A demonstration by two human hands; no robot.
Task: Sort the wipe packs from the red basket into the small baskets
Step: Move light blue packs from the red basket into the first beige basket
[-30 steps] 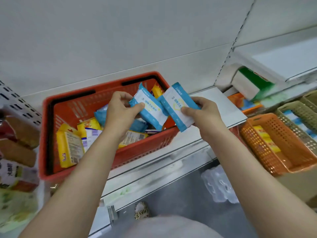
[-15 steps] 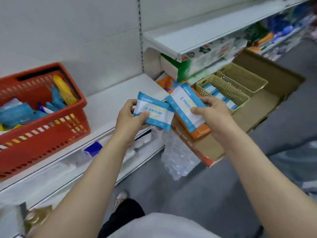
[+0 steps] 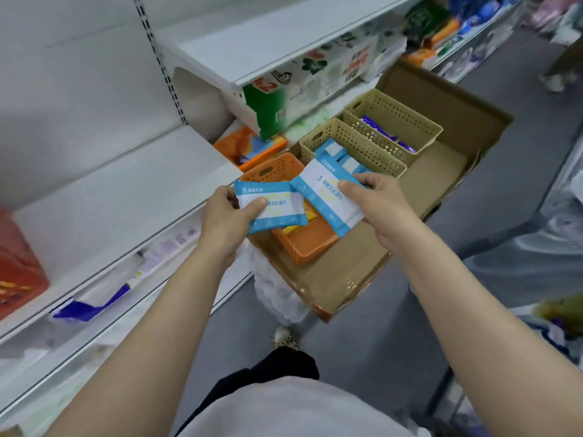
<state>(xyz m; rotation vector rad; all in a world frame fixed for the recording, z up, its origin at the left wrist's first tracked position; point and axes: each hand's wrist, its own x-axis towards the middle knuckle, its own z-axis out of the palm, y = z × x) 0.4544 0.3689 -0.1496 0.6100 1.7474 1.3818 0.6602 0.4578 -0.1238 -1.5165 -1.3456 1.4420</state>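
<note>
Left hand [image 3: 225,217] pinches a blue-and-white wipe pack [image 3: 272,205] by its left end, thumb on top, the pack lying flat with its long axis running left to right above the near end of the orange basket [image 3: 277,171]. Right hand [image 3: 377,200] grips a second wipe pack [image 3: 326,193] at its right edge, thumb on the face; that pack tilts, long axis running from the near right up toward the tan basket [image 3: 353,143], over the orange basket's right rim. The small baskets sit in a cardboard box [image 3: 340,272]; red basket [image 3: 19,266] on the shelf [image 3: 126,197], far left.
</note>
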